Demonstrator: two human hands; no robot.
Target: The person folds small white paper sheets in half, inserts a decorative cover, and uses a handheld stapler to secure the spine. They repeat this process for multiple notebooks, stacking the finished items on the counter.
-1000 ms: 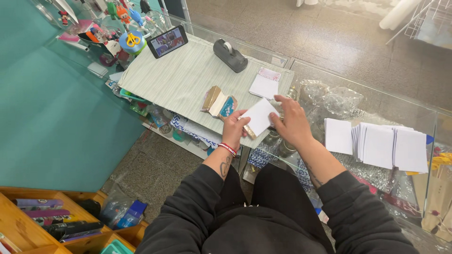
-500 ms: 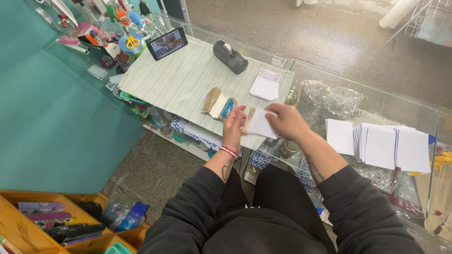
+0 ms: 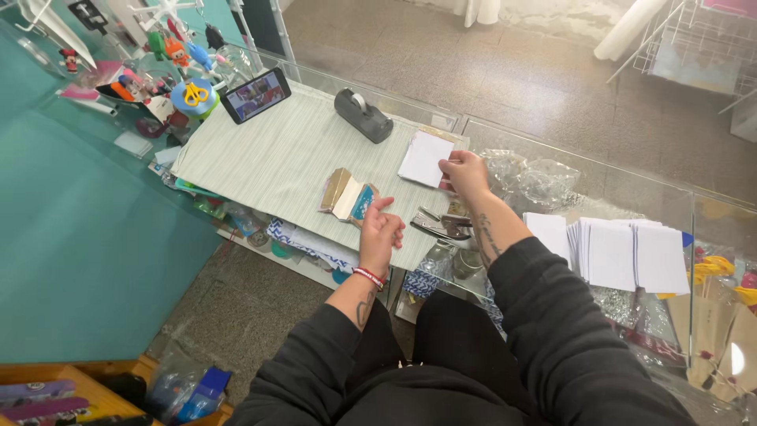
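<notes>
Phone (image 3: pixel 255 95): dark slab propped at the far left of the bench (image 3: pixel 260 162), screen lit, beside a clutter of small coloured toys.
Mat: pale striped sheet covering the left part of the glass bench; everything handled lies on it.
Tape dispenser (image 3: pixel 363 115): grey, heavy-looking, at the far edge of the mat, untouched.
Card bundle (image 3: pixel 348 197): brown and white pieces with a blue patch, lying just left of the left hand, near the middle of the mat.
Left hand (image 3: pixel 382 231): resting on the mat's near edge, fingers loosely curled with the forefinger out, holding nothing; it sits between the card bundle and the metal tool.
Metal tool (image 3: pixel 441 225): a plier-like punch or stapler, lying flat just right of the left hand, below the right wrist.
White paper (image 3: pixel 425 158): small plain rectangle, flat on the mat near its far right corner, slightly turned; clean and unmarked on the side that shows.
Right hand (image 3: pixel 465 173): fingers pinched on the right edge of the white paper, thumb side down.
Step in hand: by my reading, one sheet is being set down or squared on the mat, away from the pile.
Next move calls for: probably a light release so the thin sheet does not slide, then a free hand for the tool or for another sheet.
Paper stack (image 3: pixel 623 252): fanned white sheets on the glass at the right, well apart from both hands.
</notes>
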